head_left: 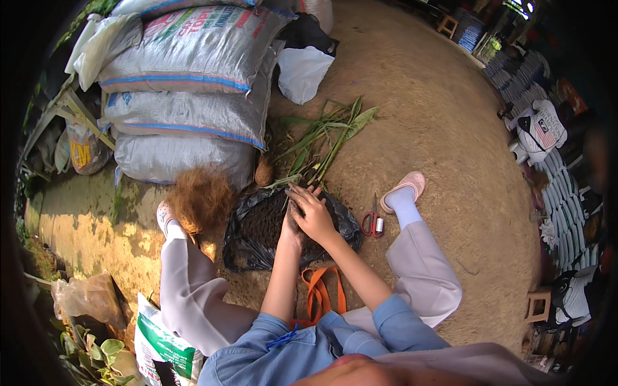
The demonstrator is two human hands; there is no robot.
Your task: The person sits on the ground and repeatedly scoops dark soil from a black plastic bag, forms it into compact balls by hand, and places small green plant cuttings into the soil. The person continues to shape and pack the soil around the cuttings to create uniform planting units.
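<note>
My left hand (291,215) and my right hand (313,213) are pressed together, palm against palm, above dark soil (261,225) on a spread black plastic bag (235,248). Dark soil smears the fingers. The right hand lies over the left and covers most of it; what is between the palms, if anything, is hidden. Just beyond the fingertips lie long green leafy stems (328,141). Scissors (372,222) with red-and-black handles rest right of the bag, touching a small white spool-like item (379,225). A tuft of brown coconut fibre (203,196) sits at the left.
Stacked silver-grey sacks (187,109) stand at the far left, with a white bag (302,74) beside them. A brown husk-like piece (264,172) lies near the stems. Close to me are an orange strap (315,289) and a green-and-white sack (164,341). Goods line the right side.
</note>
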